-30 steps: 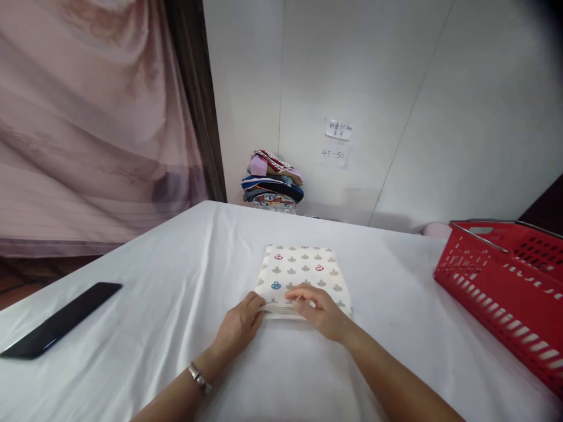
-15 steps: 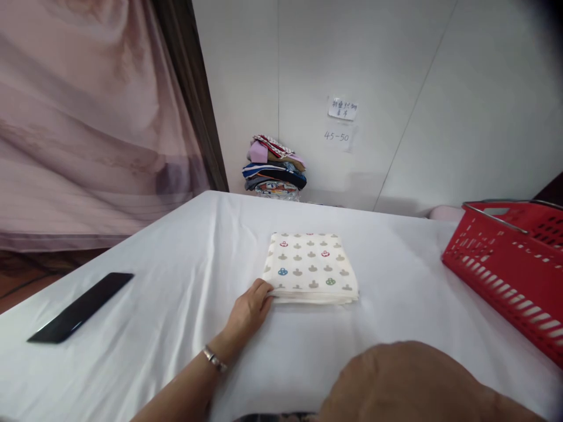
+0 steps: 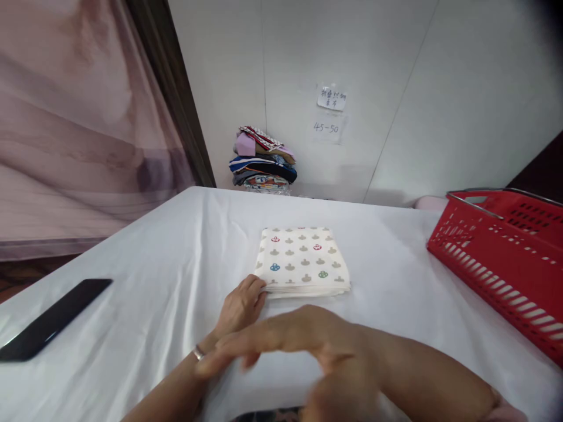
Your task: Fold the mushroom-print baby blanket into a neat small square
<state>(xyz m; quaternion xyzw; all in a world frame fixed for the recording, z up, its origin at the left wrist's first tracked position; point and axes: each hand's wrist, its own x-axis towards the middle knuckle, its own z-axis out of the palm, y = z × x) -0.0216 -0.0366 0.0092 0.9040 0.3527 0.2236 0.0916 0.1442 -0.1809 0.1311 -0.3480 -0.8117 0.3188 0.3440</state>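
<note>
Off the folded cloth point(image 3: 303, 258) since a second ago, the right hand point(image 3: 328, 334) now hangs nearer the wearer, blurred, empty, fingers and thumb spread in a curve. From where I stand, the left hand point(image 3: 241, 302) has its curled fingers at the cloth's near-left corner; whether they pinch or merely press, I can't tell. The cloth lies flat, short of the table's point(image 3: 382, 258) far edge. To keep its stacked layers square, that left hand does best staying light, never dragging the corner.
</note>
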